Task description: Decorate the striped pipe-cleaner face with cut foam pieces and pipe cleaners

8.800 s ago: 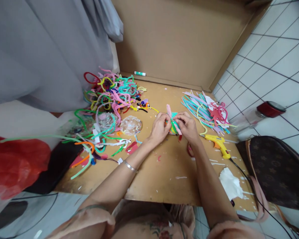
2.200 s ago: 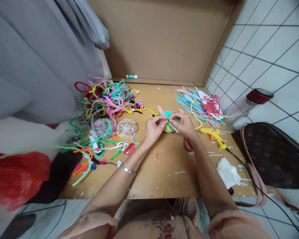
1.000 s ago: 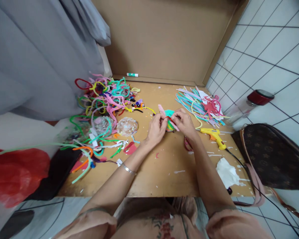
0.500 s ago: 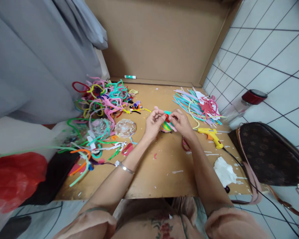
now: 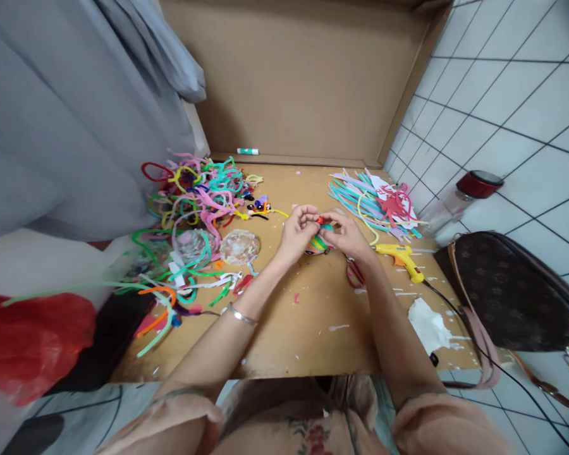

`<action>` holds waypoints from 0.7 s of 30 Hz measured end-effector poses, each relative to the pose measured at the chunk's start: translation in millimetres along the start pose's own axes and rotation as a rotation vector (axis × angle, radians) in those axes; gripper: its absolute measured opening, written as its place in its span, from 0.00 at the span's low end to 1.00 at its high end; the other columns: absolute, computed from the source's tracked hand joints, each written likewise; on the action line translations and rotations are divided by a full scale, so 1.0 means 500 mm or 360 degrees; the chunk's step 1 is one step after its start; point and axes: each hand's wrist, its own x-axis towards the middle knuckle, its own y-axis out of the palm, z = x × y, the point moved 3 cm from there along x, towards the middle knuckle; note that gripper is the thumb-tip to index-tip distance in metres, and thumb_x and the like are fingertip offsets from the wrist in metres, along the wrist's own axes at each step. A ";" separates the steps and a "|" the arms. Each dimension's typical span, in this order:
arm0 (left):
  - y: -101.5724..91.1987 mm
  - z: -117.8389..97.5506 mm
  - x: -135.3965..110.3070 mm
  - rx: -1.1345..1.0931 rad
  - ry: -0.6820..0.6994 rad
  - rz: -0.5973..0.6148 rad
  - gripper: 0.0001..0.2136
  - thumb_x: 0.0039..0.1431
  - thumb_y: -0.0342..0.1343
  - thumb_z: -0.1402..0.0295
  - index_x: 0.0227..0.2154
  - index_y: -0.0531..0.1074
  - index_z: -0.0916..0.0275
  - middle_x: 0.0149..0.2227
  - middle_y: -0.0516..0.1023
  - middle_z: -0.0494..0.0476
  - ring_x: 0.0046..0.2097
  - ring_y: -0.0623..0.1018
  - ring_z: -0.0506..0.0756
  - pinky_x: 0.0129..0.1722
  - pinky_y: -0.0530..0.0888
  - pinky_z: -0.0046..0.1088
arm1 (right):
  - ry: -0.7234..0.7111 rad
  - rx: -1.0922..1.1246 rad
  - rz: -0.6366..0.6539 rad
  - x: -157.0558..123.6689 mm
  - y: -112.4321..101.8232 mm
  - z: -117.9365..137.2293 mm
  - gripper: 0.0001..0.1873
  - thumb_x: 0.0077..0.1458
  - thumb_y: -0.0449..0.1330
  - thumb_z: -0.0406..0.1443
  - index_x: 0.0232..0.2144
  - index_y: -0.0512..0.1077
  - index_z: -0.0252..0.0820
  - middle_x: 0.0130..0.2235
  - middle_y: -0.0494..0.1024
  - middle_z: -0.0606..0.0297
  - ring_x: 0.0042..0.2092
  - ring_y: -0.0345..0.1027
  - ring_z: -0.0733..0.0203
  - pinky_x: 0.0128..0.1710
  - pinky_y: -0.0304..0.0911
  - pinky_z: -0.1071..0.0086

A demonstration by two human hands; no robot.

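Both my hands meet over the middle of a brown board table (image 5: 289,328). My left hand (image 5: 298,230) and my right hand (image 5: 344,232) are closed on a small multicoloured coil made of pipe cleaners (image 5: 318,241), with a small red piece (image 5: 320,220) pinched between the fingertips at its top. The coil rests just above the table surface and is mostly hidden by my fingers. A silver bracelet (image 5: 239,314) sits on my left wrist.
A tangled heap of coloured pipe cleaners (image 5: 199,196) lies left. Straight pipe cleaners and red cut-outs (image 5: 374,202) lie right. A yellow glue gun (image 5: 401,258), red scissors (image 5: 353,273), white tissue (image 5: 427,322), brown bag (image 5: 516,297), red-lidded jar (image 5: 469,193) and glue stick (image 5: 247,151) surround.
The pink strip that stuck up from the coil is now hidden or folded down between my fingers. A red piece now shows at my fingertips. Hands stayed in place.
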 end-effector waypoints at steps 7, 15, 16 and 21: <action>-0.029 -0.016 -0.021 0.0413 0.0320 -0.0169 0.13 0.51 0.64 0.64 0.38 0.70 0.61 0.36 0.76 0.54 0.36 0.75 0.50 0.39 0.72 0.26 | 0.0100 0.0137 -0.0097 0.005 -0.005 0.015 0.09 0.46 0.64 0.41 0.28 0.78 0.42 0.34 0.77 0.63 0.37 0.70 0.58 0.39 0.65 0.64; -0.091 0.063 -0.013 0.0707 0.0093 -0.0135 0.51 0.35 0.75 0.61 0.64 0.57 0.58 0.65 0.63 0.67 0.65 0.65 0.64 0.61 0.67 0.39 | 0.0188 0.0129 0.0030 0.041 -0.021 0.037 0.08 0.46 0.58 0.36 0.27 0.77 0.40 0.28 0.78 0.65 0.31 0.69 0.61 0.33 0.63 0.68; -0.087 0.074 -0.009 0.0689 0.0035 -0.0067 0.54 0.34 0.75 0.61 0.66 0.55 0.58 0.64 0.64 0.67 0.64 0.66 0.64 0.61 0.67 0.40 | 0.0184 0.0138 0.0049 0.047 -0.019 0.042 0.08 0.46 0.57 0.35 0.27 0.77 0.40 0.27 0.78 0.65 0.31 0.69 0.61 0.33 0.63 0.69; -0.074 0.089 0.003 0.0635 -0.0074 -0.0040 0.57 0.33 0.75 0.64 0.68 0.50 0.62 0.62 0.67 0.67 0.60 0.72 0.63 0.60 0.70 0.40 | 0.0136 0.0174 0.0091 0.069 -0.009 0.076 0.06 0.45 0.55 0.34 0.24 0.73 0.40 0.26 0.76 0.67 0.29 0.68 0.64 0.34 0.63 0.69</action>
